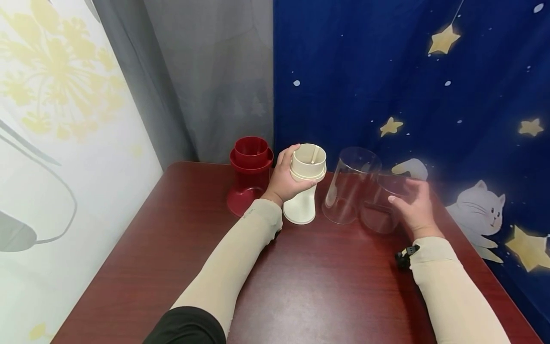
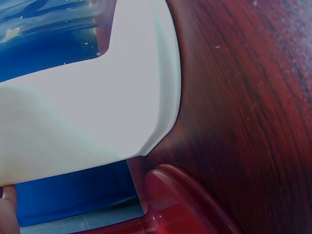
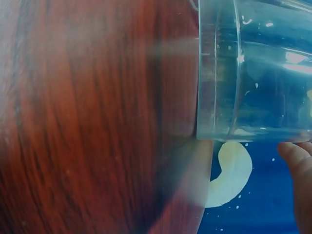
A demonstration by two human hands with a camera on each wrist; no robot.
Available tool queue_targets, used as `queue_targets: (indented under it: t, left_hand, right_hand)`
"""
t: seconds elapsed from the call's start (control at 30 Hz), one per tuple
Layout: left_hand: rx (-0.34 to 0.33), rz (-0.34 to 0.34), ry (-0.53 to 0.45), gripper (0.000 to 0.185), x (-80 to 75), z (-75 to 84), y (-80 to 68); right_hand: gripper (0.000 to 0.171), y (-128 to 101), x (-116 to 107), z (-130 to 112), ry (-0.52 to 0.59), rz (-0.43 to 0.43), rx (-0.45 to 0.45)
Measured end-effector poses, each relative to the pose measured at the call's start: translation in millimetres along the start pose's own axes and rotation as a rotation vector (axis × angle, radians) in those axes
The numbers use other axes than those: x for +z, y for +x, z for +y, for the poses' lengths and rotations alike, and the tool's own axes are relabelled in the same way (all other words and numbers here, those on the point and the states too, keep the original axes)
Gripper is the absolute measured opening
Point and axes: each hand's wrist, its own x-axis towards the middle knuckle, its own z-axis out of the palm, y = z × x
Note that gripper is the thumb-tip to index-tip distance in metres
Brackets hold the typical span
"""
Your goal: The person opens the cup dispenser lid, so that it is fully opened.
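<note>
Two hands engaged: my L hand point(image 1: 287, 177) has fingers clamped round cream holder point(image 1: 305, 188), upright on counter point(image 1: 301, 286) beside red holder point(image 1: 249, 174). R hand point(image 1: 414, 205) fingers curl on blurred clear cup point(image 1: 382, 205), next to 2nd clear cup point(image 1: 350, 191).

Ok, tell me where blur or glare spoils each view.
Head view: the right hand is motion-smeared. Left wrist view: the cream plastic canister is washed out, close and soft. Right wrist view: the clear plastic cylinder carries bright glints.

Glossy wooden table point(image 1: 301, 286), clear plastic cup point(image 1: 382, 205)
</note>
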Motion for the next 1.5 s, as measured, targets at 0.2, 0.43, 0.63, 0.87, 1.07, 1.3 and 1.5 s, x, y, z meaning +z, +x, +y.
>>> queue_targets:
  t: [0.2, 0.43, 0.63, 0.87, 1.07, 1.3, 1.5]
  left_hand:
    - [0.001, 0.000, 0.002, 0.110, -0.4, -0.2, -0.4]
    - [0.038, 0.012, 0.004, 0.109, -1.8, -1.0, 0.0]
    - [0.032, 0.006, 0.000, 0.108, -2.4, -0.9, -0.2]
    - [0.029, 0.004, -0.005, 0.108, -1.8, -3.6, 0.2]
    - [0.030, -0.013, 0.000, 0.107, -4.5, -4.8, 1.7]
    - [-0.001, -0.034, -0.007, 0.107, -10.1, -5.7, 1.9]
    - [-0.021, -0.058, -0.002, 0.113, -17.5, -3.9, 2.2]
  right_hand:
    - [0.077, 1, -1, 8, -0.046, -0.013, 0.006]
    - [0.069, 1, -4, 10, 0.041, -0.050, 0.005]
    - [0.060, -2, -6, 14, 0.238, -0.119, 0.084]
    - [0.064, -2, -7, 18, 0.229, -0.131, 0.098]
    - [0.069, -4, -7, 15, 0.222, -0.135, 0.102]
    - [0.070, -9, -4, 9, 0.066, -0.083, -0.038]
    - [0.069, -8, -12, -3, 0.041, -0.064, -0.072]
